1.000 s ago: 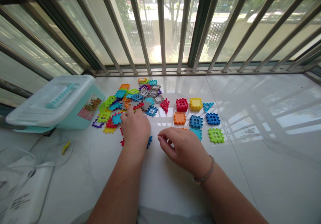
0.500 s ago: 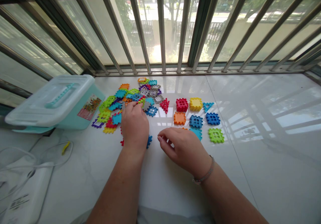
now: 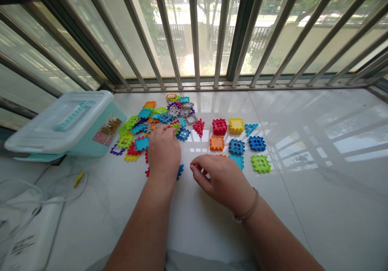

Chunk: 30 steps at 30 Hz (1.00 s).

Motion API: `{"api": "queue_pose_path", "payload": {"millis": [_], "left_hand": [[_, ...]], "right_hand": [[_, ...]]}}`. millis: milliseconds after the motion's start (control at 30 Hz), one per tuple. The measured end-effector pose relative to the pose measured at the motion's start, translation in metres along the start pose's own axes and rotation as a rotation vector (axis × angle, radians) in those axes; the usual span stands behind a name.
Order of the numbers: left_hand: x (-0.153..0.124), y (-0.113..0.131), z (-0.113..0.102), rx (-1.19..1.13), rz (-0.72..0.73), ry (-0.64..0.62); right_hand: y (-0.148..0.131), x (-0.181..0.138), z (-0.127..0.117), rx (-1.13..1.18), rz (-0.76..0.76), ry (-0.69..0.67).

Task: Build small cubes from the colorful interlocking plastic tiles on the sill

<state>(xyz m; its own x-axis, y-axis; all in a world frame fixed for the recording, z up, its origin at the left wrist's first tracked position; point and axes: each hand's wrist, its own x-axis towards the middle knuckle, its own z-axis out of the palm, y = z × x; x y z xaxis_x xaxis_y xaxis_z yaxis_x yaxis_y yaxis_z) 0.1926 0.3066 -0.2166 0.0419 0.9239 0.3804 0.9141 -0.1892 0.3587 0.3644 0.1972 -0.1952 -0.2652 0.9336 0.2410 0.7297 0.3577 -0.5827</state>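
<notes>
With left hand (image 3: 165, 147) bent, touching a green piece (image 3: 175, 127) right of the box (image 3: 86, 141); can't tell if gripping. With right hand (image 3: 216, 176) half curled, looking empty, farther right. Can't see the flat grey piece anymore; likely picking through the pile (image 3: 131, 124).

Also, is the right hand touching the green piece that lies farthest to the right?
No, the right hand is apart from the green piece, with white surface showing between them.
</notes>
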Motion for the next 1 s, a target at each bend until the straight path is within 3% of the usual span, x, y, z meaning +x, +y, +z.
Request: {"api": "queue_pose_path", "payload": {"millis": [233, 433, 633, 1000], "left_hand": [[-0.005, -0.009, 0.01, 0.152, -0.043, -0.174], [-0.006, -0.01, 0.011, 0.187, -0.059, -0.223], [-0.004, -0.005, 0.006, 0.187, -0.082, -0.197], [0.0, -0.013, 0.009, 0.027, 0.024, -0.003]], "right_hand": [[-0.001, 0.0, -0.001, -0.011, 0.015, -0.029], [-0.001, 0.0, 0.0, -0.016, 0.017, -0.041], [-0.002, 0.0, -0.001, -0.026, 0.02, -0.062], [-0.003, 0.001, -0.002, -0.035, 0.021, -0.07]]}}
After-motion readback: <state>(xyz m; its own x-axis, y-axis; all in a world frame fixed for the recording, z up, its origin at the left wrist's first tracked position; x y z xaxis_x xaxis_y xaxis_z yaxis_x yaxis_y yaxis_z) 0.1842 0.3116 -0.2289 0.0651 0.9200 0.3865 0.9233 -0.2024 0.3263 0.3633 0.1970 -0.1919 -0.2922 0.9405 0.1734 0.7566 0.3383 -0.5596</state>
